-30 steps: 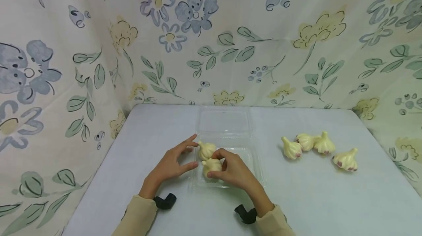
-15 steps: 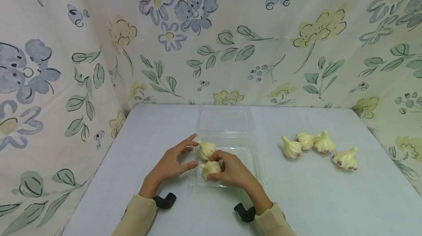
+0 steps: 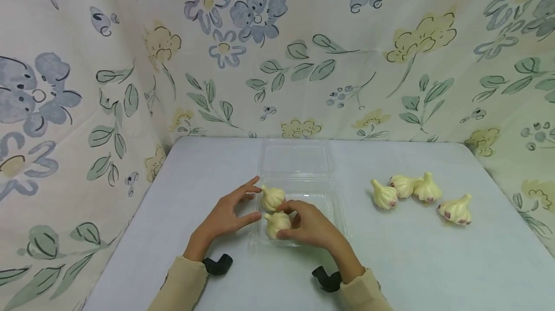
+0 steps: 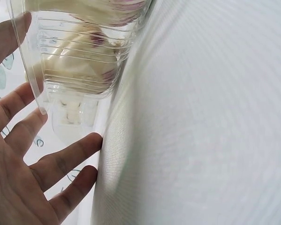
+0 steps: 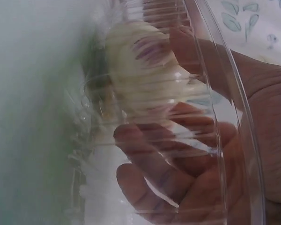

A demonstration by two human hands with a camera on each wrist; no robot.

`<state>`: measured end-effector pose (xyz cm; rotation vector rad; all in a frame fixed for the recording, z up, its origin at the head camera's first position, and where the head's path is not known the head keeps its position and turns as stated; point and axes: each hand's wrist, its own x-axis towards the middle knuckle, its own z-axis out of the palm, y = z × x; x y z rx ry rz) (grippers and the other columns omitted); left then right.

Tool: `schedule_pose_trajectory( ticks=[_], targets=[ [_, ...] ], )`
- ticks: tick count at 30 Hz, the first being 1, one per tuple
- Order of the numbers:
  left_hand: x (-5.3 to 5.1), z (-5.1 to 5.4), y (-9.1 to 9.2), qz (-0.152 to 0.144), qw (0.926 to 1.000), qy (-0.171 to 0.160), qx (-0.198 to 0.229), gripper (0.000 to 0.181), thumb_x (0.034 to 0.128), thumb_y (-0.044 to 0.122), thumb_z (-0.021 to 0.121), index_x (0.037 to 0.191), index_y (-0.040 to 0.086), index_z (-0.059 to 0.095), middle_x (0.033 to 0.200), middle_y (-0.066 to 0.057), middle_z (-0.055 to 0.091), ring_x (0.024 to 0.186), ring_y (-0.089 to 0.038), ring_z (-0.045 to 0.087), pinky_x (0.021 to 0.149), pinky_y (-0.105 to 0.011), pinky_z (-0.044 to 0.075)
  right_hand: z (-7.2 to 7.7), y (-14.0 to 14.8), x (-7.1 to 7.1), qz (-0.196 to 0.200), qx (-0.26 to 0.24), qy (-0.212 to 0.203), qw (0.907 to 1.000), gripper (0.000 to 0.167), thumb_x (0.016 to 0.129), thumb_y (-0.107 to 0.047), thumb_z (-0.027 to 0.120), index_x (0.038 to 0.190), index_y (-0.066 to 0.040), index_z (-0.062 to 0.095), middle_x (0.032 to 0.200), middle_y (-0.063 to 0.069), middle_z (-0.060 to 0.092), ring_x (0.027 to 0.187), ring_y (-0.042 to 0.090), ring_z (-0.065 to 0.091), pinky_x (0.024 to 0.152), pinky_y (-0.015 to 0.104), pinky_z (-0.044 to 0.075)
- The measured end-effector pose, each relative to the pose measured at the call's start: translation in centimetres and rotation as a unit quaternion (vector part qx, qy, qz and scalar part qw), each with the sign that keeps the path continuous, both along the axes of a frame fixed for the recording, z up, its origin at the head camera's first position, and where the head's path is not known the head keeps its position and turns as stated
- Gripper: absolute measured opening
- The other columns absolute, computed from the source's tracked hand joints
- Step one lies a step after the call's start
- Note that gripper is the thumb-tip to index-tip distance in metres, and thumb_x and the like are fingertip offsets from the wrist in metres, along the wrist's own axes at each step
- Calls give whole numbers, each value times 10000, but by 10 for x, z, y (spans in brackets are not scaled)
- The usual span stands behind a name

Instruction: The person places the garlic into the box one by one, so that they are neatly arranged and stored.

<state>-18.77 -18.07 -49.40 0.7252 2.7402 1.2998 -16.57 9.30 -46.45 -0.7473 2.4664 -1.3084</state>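
A clear hinged plastic container (image 3: 336,212) lies open on the table, and two pale garlic bulbs are in its left half. My right hand (image 3: 314,224) reaches into it and holds the nearer garlic bulb (image 3: 275,225) between thumb and fingers. In the right wrist view, through the clear wall, thumb and fingertips lie on either side of that purple-streaked bulb (image 5: 145,70). Just behind it sits the other garlic bulb (image 3: 272,198). At the container's left side my left hand (image 3: 225,214) is spread, its fingertips against the rim in the left wrist view.
Several more garlic bulbs (image 3: 427,189) lie on the right of the white table (image 3: 403,263). The clear lid (image 3: 296,157) is folded back flat behind the container. Floral curtains (image 3: 303,60) hang behind and beside the table.
My right hand has shifted slightly to the right at the nearer bulb, and more of the bulb shows. That bulb moved a little left, then settled. My left hand stays in place.
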Motion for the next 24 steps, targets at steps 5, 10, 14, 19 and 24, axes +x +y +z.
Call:
schedule_pose_trajectory(
  ticks=[5,10,14,19,24],
  targets=[
    [-1,0,0,26,10000,8,-7,606,906,454,757,1448,375,499,1641,180,343,1326,-273,606,1134,-619,398,0,4,-1,30,-55,75,10000,514,802,-242,878,1249,-92,674,1138,83,714,754,121,639,681,219,523],
    [-1,-1,0,-5,10000,23,-23,571,910,463,750,1423,388,511,1662,186,295,1327,-267,605,1135,-616,398,0,4,-2,85,-58,152,9998,459,815,-242,868,1217,-104,693,1119,102,728,739,106,624,662,212,514],
    [0,0,0,-21,10000,26,-31,568,910,466,748,1421,374,518,1663,185,293,1324,-272,608,1133,-616,401,0,5,-1,104,-39,170,9998,449,824,-246,862,1217,-106,696,1127,99,730,755,109,626,668,213,514],
    [-1,1,0,-17,10000,30,-70,587,911,457,751,1438,356,512,1660,148,322,1323,-273,609,1131,-619,401,4,9,-2,58,38,248,9997,476,843,-247,845,1256,-72,686,1172,112,723,803,118,649,689,212,522],
    [-1,1,0,-9,10000,15,-26,640,910,432,759,1480,355,479,1629,116,395,1324,-285,608,1126,-616,409,10,20,-4,-151,150,220,9995,480,867,-270,823,1273,-61,675,1194,142,715,846,135,661,693,237,523]
  ],
)
